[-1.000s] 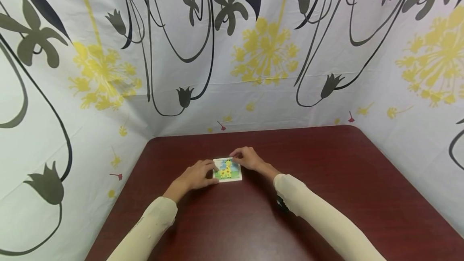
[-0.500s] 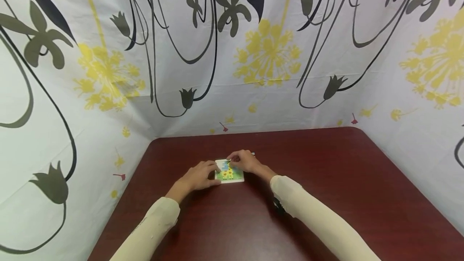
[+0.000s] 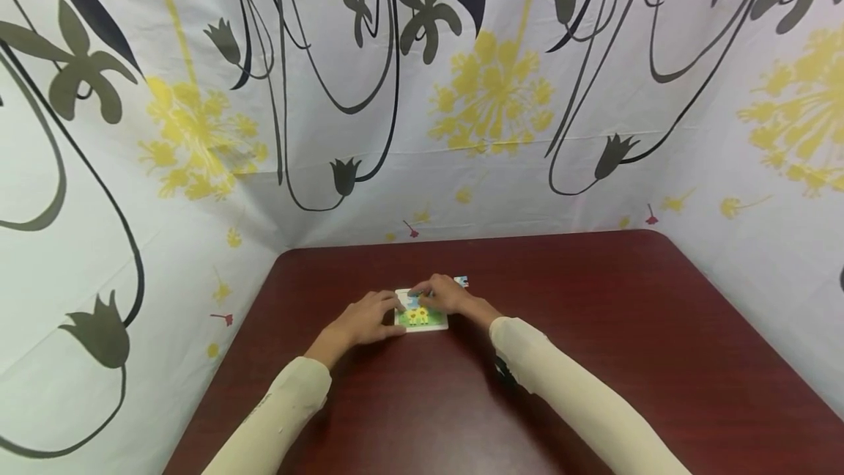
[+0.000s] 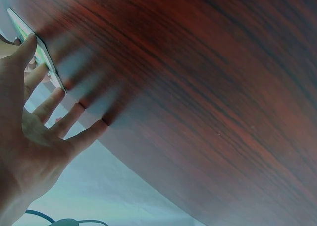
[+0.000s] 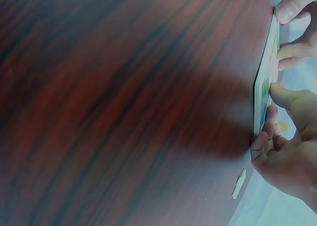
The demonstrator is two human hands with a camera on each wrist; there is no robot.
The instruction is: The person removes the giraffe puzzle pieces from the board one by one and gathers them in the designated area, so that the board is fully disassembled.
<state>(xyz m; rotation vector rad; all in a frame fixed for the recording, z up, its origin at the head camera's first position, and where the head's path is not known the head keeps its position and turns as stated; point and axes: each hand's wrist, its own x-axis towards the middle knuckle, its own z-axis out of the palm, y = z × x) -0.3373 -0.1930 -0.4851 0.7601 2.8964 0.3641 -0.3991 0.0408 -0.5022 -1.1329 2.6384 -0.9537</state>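
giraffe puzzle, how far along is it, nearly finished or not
Nearly finished, it seems. The giraffe puzzle lies on the table with most of its picture filled in. In hand: the right hand presses on its top edge while the left hand steadies its left side. Left: one loose piece lies just behind the right hand, apart from the board; any gap under the fingers is hidden.
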